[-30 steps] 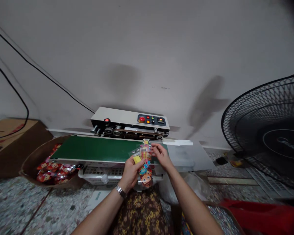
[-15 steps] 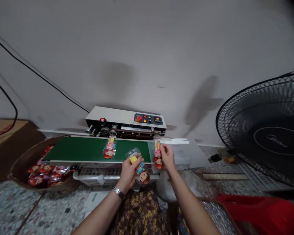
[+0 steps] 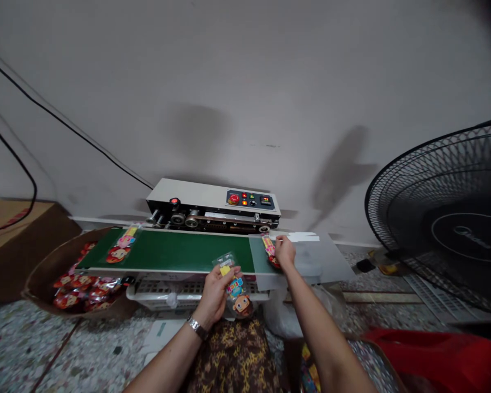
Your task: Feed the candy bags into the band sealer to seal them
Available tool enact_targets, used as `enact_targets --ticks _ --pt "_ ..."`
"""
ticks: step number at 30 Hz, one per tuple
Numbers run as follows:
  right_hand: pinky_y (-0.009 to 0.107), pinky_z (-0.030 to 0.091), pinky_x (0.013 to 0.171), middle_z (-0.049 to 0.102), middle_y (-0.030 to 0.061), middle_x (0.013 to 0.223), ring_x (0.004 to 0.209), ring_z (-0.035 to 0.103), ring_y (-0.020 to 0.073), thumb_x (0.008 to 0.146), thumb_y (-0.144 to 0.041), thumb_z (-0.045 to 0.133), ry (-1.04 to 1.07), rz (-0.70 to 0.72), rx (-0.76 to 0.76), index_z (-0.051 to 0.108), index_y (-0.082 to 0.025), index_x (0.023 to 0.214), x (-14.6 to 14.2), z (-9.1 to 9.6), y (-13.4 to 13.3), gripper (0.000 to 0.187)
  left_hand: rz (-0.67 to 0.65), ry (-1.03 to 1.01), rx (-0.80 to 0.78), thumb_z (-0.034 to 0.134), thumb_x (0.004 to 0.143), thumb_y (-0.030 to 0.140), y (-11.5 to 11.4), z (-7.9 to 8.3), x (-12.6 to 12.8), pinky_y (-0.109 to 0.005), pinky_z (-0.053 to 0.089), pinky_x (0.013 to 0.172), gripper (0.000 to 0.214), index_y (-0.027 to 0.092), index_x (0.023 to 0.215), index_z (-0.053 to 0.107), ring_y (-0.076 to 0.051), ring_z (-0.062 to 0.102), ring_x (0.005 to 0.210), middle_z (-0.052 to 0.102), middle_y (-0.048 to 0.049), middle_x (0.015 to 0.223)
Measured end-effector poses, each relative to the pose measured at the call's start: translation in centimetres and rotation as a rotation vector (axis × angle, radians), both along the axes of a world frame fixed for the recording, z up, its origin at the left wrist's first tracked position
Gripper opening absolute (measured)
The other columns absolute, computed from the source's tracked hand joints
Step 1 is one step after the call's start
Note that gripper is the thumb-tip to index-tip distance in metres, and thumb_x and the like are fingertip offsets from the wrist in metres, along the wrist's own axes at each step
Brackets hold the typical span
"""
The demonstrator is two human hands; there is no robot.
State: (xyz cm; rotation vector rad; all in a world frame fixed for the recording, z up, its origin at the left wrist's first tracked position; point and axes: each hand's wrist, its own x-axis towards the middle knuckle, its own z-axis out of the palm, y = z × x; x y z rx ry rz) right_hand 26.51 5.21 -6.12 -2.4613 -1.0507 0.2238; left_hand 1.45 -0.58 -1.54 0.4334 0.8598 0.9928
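My left hand (image 3: 214, 285) is closed around a stack of clear toy packets (image 3: 236, 288) with cartoon figures, held just in front of the green conveyor belt (image 3: 180, 251). My right hand (image 3: 285, 252) presses one packet (image 3: 269, 248) down at the right end of the belt, beside the sealing machine (image 3: 213, 204). Another packet (image 3: 120, 246) rides at the belt's far left end.
A brown bin (image 3: 65, 273) holding several sealed red packets sits under the belt's left end. A cardboard box (image 3: 12, 240) stands at far left. A large black fan (image 3: 445, 218) is at right, a red plastic item (image 3: 429, 360) at bottom right. Black cables run along the wall.
My right hand took a packet from the stack and laid it at the belt's right end. The earlier packet travelled left along the belt to its far end.
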Motion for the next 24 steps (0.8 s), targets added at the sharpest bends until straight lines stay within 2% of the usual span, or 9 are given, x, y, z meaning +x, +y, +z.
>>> enact_targets --ticks 6,10,15,18,20,22,24 --pt "0.023 0.033 0.064 0.065 0.0084 0.090 0.078 0.057 0.0177 0.087 -0.026 0.034 -0.070 -0.067 0.003 0.059 -0.015 0.107 1.9 0.5 -1.4 0.034 -0.019 -0.011 0.014 0.074 0.062 0.022 -0.1 -0.3 0.0 -0.026 0.051 0.066 0.034 0.015 0.091 0.058 -0.018 0.066 0.078 0.069 -0.0096 0.090" --pt "0.023 0.033 0.064 0.065 0.0080 0.091 0.077 0.057 0.0167 0.088 -0.025 0.032 -0.066 -0.074 -0.010 0.059 -0.016 0.106 0.7 -0.1 -0.1 0.034 -0.036 -0.003 0.030 0.074 0.062 0.023 -0.3 0.0 0.2 -0.026 0.051 0.067 0.034 0.015 0.092 0.059 -0.019 0.066 0.079 0.068 -0.0102 0.090" --pt "0.023 0.035 0.070 0.064 0.0081 0.090 0.082 0.057 0.0166 0.087 -0.025 0.038 -0.052 0.001 -0.032 0.059 -0.017 0.107 -1.5 -0.1 1.2 0.031 -0.046 -0.004 0.016 0.075 0.062 0.023 -0.3 0.3 0.2 -0.026 0.051 0.064 0.034 0.015 0.090 0.058 -0.019 0.066 0.079 0.068 -0.0099 0.091" --pt "0.025 0.037 0.077 0.062 0.0105 0.097 0.090 0.056 0.0187 0.083 -0.026 0.046 -0.035 0.125 0.006 0.055 -0.017 0.116 -2.5 1.1 0.8 0.035 -0.046 -0.026 0.009 0.074 0.062 0.025 -0.1 0.5 0.5 -0.028 0.051 0.066 0.033 0.016 0.090 0.059 -0.020 0.065 0.080 0.068 -0.0096 0.092" --pt "0.027 0.039 0.082 0.059 0.0114 0.104 0.093 0.054 0.0195 0.082 -0.029 0.048 0.036 0.274 0.130 0.054 -0.017 0.116 -3.6 2.2 -0.1 0.037 -0.028 -0.051 0.015 0.073 0.064 0.028 0.1 0.9 0.7 -0.027 0.051 0.066 0.030 0.015 0.088 0.061 -0.019 0.064 0.080 0.068 -0.0092 0.091" --pt "0.028 0.042 0.080 0.060 0.0095 0.103 0.089 0.056 0.0182 0.083 -0.034 0.045 0.252 0.449 0.274 0.054 -0.017 0.114 -5.3 3.1 -1.7 0.036 -0.020 -0.090 0.042 0.071 0.066 0.031 0.3 1.3 1.1 -0.027 0.050 0.067 0.029 0.015 0.088 0.063 -0.019 0.064 0.080 0.067 -0.0090 0.090" --pt "0.027 0.046 0.074 0.062 0.0060 0.096 0.081 0.058 0.0161 0.083 -0.038 0.045 0.563 0.637 0.331 0.052 -0.019 0.114 -7.5 3.6 -3.8 0.037 -0.028 -0.130 0.099 0.068 0.069 0.035 0.6 1.8 1.4 -0.028 0.049 0.071 0.030 0.014 0.091 0.064 -0.019 0.062 0.084 0.067 -0.0097 0.092"
